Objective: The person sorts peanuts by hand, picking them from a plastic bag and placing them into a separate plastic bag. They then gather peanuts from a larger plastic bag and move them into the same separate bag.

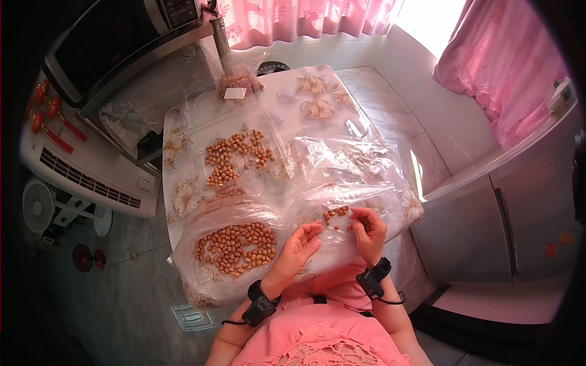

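Showing a half-open left hand [297, 251] and a curled right hand [370, 236], its grip too hidden to tell, with nuts [343, 208] between both against clear plastic [317, 194], risking a scatter across the table [284, 79] from snagging film.

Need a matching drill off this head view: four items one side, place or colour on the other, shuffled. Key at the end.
1. right hand
2. microwave
3. curtains
4. packet with a white label

A. pink, at the far side and upper right of the view
B. far end of the table
C. beside the small nut cluster
D. black front, upper left of the view

Pairs: 1-C, 2-D, 3-A, 4-B
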`<state>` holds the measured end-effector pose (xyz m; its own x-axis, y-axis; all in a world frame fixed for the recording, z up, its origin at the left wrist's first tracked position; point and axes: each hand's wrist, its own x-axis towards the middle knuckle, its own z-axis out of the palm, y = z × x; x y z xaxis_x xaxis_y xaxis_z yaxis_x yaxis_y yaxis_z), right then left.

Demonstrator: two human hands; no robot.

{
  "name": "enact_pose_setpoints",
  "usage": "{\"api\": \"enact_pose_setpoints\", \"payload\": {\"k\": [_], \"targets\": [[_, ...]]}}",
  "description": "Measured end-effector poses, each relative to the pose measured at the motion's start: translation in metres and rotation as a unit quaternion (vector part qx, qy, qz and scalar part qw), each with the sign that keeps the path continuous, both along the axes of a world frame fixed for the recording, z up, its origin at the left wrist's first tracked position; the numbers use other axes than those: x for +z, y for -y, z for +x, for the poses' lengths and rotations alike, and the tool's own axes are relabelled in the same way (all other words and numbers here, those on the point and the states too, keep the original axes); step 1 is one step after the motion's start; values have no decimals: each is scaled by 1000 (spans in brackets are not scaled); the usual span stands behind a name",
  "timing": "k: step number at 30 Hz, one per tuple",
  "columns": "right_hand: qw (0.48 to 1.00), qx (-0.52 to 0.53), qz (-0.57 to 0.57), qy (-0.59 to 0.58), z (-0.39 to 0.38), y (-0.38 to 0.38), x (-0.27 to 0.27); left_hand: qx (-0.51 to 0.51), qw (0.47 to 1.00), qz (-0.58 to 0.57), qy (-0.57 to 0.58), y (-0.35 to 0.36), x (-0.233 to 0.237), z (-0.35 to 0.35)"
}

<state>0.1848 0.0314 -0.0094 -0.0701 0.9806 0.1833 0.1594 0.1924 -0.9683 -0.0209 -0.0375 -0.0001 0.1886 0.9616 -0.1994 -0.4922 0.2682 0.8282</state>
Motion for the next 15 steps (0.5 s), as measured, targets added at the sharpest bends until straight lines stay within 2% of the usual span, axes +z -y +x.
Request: {"api": "enact_pose_setpoints", "payload": {"k": [15], "targets": [[1000,-5,12,18,-1,0,1,4,1000,-3,7,0,-1,0]]}}
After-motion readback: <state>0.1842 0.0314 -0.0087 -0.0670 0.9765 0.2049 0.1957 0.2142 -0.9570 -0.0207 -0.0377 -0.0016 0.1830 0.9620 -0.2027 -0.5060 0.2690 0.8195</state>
